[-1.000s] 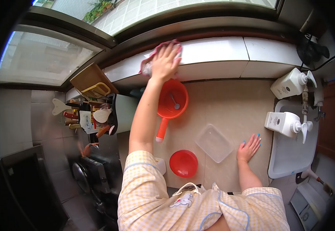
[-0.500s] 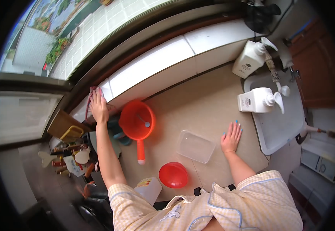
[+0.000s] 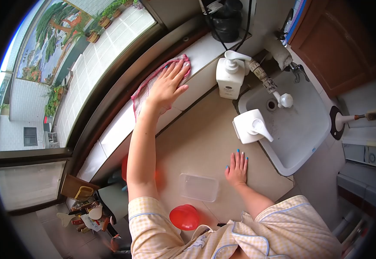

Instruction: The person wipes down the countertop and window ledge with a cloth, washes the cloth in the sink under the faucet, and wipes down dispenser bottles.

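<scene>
My left hand (image 3: 167,88) lies flat, fingers stretched, on a pink-edged cloth (image 3: 143,91) that is spread over the white tiled window ledge (image 3: 110,137). Flat on the beige counter (image 3: 196,134), my right hand (image 3: 236,173) rests with its fingers apart and holds nothing. Left of it is a clear plastic tray (image 3: 199,187), and nearer to me stands a red bowl (image 3: 185,217). My left forearm hides most of the orange-red dipper (image 3: 124,168).
Two white pump bottles (image 3: 230,80) (image 3: 250,126) stand beside the sink (image 3: 298,125) and its tap (image 3: 299,72). A black object (image 3: 226,23) sits at the ledge's far end. Kitchen utensils (image 3: 93,218) and a cutting board (image 3: 76,187) are at the lower left.
My left hand and the cloth have moved from the ledge's left end further right along it. The view has turned toward the sink. My right hand stays flat on the counter.
</scene>
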Demonstrator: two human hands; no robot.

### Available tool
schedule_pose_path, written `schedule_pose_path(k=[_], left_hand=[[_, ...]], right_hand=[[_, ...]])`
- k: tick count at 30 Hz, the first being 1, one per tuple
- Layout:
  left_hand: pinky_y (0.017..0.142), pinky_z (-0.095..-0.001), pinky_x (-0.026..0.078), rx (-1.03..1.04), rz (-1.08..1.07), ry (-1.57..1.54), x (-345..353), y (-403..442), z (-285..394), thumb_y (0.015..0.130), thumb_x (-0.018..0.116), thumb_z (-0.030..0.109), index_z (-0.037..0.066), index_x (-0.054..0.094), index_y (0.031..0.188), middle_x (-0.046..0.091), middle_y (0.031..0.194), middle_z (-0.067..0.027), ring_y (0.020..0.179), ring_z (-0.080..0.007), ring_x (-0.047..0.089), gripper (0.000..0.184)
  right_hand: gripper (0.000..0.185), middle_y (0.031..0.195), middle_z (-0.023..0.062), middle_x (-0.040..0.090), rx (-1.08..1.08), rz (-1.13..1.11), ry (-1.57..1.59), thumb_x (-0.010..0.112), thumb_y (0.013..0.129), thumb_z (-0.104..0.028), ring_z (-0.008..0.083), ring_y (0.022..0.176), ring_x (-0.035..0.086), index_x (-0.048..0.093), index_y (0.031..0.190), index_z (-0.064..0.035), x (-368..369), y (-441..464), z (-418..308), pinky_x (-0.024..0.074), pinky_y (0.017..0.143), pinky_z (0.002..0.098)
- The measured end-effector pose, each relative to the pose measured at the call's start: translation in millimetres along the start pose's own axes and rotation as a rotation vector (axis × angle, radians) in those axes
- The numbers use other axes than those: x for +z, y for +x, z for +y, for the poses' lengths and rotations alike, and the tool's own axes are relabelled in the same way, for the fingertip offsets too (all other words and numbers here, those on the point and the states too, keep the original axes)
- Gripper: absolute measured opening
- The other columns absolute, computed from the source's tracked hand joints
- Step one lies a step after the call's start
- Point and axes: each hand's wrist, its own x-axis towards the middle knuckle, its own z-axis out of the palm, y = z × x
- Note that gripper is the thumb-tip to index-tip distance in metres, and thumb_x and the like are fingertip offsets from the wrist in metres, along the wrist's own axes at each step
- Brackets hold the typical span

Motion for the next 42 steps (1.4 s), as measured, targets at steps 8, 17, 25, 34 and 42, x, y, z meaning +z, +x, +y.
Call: schedule_pose_path(k=[8, 17, 25, 34, 42], left_hand=[[0.099, -0.0381, 0.027, -0.106, 0.154, -0.007, 29, 114, 23, 0.084, 0.040, 0.040, 0.011, 0.029, 0.132, 0.025, 0.138, -0.0114, 0.123, -0.0285, 0.030, 0.057], [0.097, -0.0436, 0.028, 0.077, 0.022, -0.024, 6, 18, 16, 0.077, 0.055, 0.018, 0.025, 0.040, 0.127, 0.028, 0.138, -0.0032, 0.122, -0.0286, 0.032, 0.053], [0.102, -0.0412, 0.020, -0.201, -0.141, -0.030, -20, -117, -5, 0.073, 0.059, 0.016, 0.011, 0.025, 0.134, 0.024, 0.139, -0.0118, 0.128, -0.0291, 0.022, 0.070], [0.105, -0.0372, 0.018, -0.038, 0.003, -0.013, 9, 52, 19, 0.084, 0.047, 0.027, 0.003, 0.025, 0.131, 0.023, 0.138, -0.0162, 0.128, -0.0293, 0.020, 0.057], [0.100, -0.0354, 0.026, -0.192, 0.179, -0.073, 34, 117, 27, 0.083, 0.041, 0.042, -0.001, 0.030, 0.128, 0.029, 0.134, -0.0187, 0.123, -0.0316, 0.029, 0.063]], right_hand=[[0.067, 0.138, 0.0183, 0.021, -0.004, -0.006, 0.062, 0.049, 0.074, -0.028, 0.0368, 0.127, 0.018, 0.025, 0.132, -0.0029, -4, 1, -1, 0.0113, 0.103, 0.0511], [0.068, 0.138, 0.0184, 0.021, -0.018, -0.009, 0.032, 0.051, 0.073, -0.026, 0.0363, 0.127, 0.019, 0.025, 0.132, -0.0029, -8, 0, -2, 0.0126, 0.103, 0.0504], [0.068, 0.138, 0.0182, 0.021, 0.005, -0.019, 0.037, 0.049, 0.074, -0.028, 0.0358, 0.127, 0.018, 0.024, 0.132, -0.0034, -5, 1, -3, 0.0114, 0.103, 0.0499], [0.069, 0.138, 0.0178, 0.021, -0.007, -0.009, 0.039, 0.049, 0.074, -0.029, 0.0366, 0.126, 0.020, 0.023, 0.132, -0.0034, 2, 0, 1, 0.0125, 0.103, 0.0508], [0.067, 0.137, 0.0174, 0.024, 0.013, -0.020, 0.074, 0.049, 0.074, -0.027, 0.0362, 0.126, 0.021, 0.024, 0.132, -0.0036, -8, 0, -3, 0.0137, 0.103, 0.0503]])
